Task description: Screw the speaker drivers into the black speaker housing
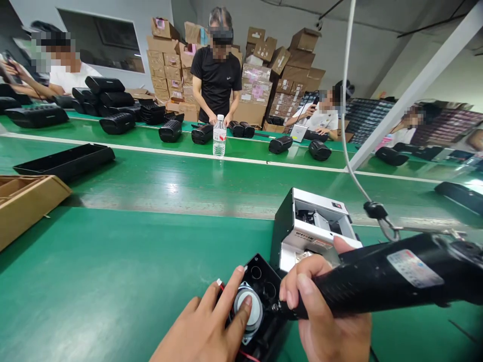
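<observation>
The left hand [204, 327] pressed spread fingers on a speaker [249, 310] in a black housing [260, 286], near centre. The right hand [324, 322] gripped a screwdriver [392, 276]. Behind, a box [313, 226] bore unreadable print.

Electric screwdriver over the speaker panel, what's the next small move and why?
Probably press the electric screwdriver tip down into the panel hole. The right hand holds it nearly flat, tip at the black panel, while the left hand steadies the speaker driver.

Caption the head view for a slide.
Left hand steadies a speaker driver while right hand holds an electric screwdriver beside it.
</observation>
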Tool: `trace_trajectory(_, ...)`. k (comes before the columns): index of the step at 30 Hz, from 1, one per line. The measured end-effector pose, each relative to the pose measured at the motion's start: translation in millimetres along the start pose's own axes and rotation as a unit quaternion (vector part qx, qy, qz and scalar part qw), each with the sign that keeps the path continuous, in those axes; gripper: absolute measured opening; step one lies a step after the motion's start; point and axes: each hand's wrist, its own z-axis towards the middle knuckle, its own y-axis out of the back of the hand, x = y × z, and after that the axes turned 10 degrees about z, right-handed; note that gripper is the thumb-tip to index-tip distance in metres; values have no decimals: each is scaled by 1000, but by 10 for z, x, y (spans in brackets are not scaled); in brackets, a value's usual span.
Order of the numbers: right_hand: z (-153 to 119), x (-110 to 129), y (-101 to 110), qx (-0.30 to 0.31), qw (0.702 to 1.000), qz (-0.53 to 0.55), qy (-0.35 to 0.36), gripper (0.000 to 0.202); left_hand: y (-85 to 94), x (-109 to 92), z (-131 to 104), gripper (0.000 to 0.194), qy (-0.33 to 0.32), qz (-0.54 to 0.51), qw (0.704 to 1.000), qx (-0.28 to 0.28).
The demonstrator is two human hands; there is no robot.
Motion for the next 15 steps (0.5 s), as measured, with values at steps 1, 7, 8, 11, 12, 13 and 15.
trace_trajectory(1, -5, -4, -2, -1, 1000, 4, -5, 61, 33, 4, 10, 59, -1, 6, 1000, 6)
trace_trajectory(7, -34, -51, 19, 37, 998, 34, -26, 42, 138, 13, 27, 61, -8, 15, 1000, 15)
trace_trajectory(8, -42, -66, 27, 46, 998, 30, -29, 40, 146, 16, 27, 62, -9, 15, 1000, 14)
trace_trajectory(11, -73, -116, 55, 56, 998, 15, -36, 36, 158, 18, 29, 67, -2, 6, 1000, 14)
trace_trajectory(12, -82, -131, 62, 55, 998, 12, -35, 34, 158, 16, 30, 68, 3, 0, 1000, 15)
trace_trajectory(13, -91, -145, 67, 56, 998, 9, -35, 32, 154, 12, 30, 68, 8, -8, 1000, 15)
trace_trajectory(15, -106, -168, 68, 58, 998, 4, -34, 27, 133, 2, 24, 68, 14, -22, 1000, 15)
